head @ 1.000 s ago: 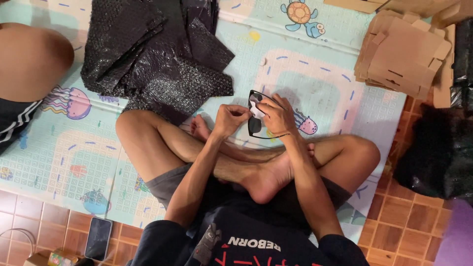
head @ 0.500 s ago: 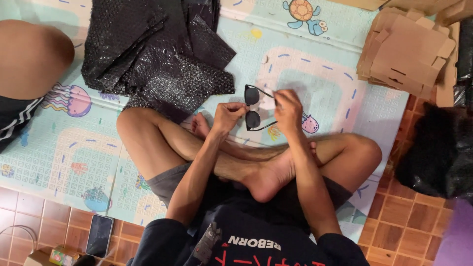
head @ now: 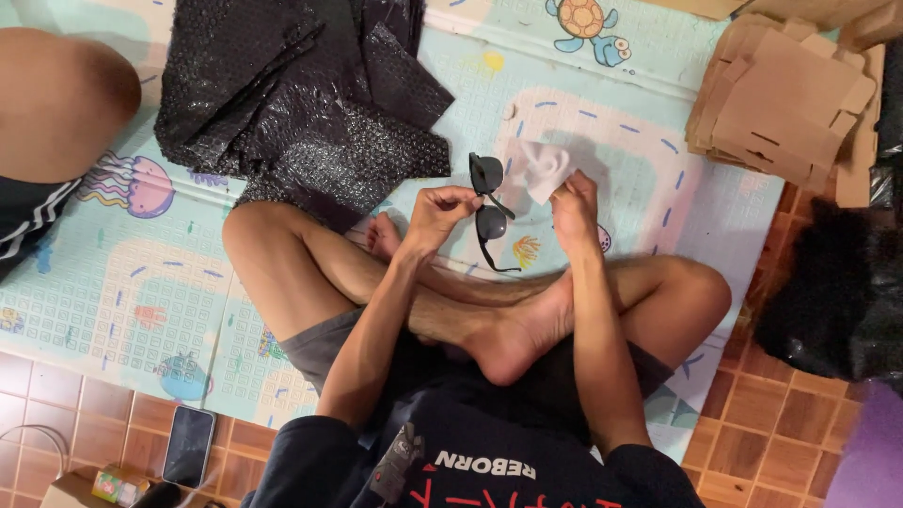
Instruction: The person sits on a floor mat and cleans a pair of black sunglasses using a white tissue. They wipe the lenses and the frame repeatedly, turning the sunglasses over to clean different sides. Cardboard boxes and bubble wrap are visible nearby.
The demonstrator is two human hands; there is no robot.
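I sit cross-legged on a patterned play mat [head: 141, 282]. My left hand [head: 437, 214] pinches a pair of black sunglasses [head: 489, 199] by the frame, holding them upright above my shins with the arms unfolded. My right hand [head: 576, 212] is just to the right of the sunglasses, fingers closed on a small white cloth [head: 544, 167] that sticks up from it. The cloth and the sunglasses are apart.
A heap of black bubble-wrap bags [head: 301, 94] lies on the mat ahead of my knees. Flat cardboard boxes [head: 785, 103] are stacked at the upper right. Another person's knee [head: 56, 103] is at the left. A phone [head: 188, 445] lies on the tiled floor.
The hands have drawn apart: the right hand with the white cloth has come off the sunglasses and moved right, while the left hand now holds the sunglasses alone.
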